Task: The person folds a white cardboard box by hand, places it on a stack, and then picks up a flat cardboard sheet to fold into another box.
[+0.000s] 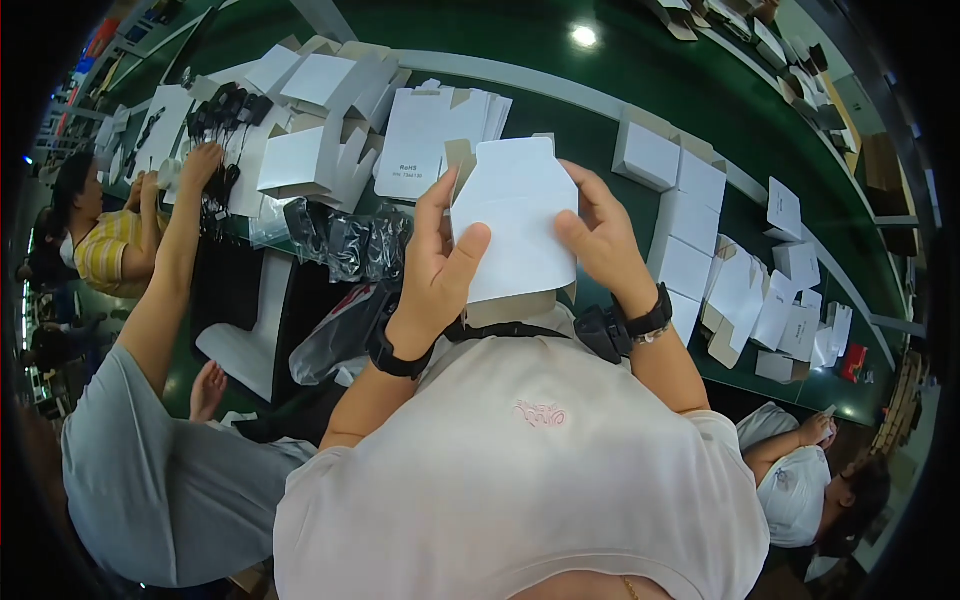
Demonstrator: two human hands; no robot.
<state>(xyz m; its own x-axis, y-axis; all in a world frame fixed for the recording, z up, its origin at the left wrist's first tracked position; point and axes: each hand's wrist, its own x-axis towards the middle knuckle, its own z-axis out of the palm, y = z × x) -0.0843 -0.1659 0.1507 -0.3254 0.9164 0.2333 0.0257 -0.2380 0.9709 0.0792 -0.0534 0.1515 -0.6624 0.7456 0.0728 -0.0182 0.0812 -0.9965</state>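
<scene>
Between my two hands is a white cardboard box (515, 220), held up in front of my chest with its large flap toward me and small brown-grey flaps showing at the top and bottom edges. My left hand (440, 250) grips its left side, thumb on the white face. On the right side my right hand (605, 235) does the same, its thumb pressed near the edge. The fingers behind the box are partly hidden. Just beyond it lies a stack of flat white cartons (420, 140) on the green table.
Clear plastic bags with black items (350, 240) lie left of my hands. Open white boxes (300, 160) and black cabled adapters (228, 110) stand farther left, where a neighbour's arm (178, 250) reaches in. Rows of white boxes (688, 215) line the right. Other people sit at both sides.
</scene>
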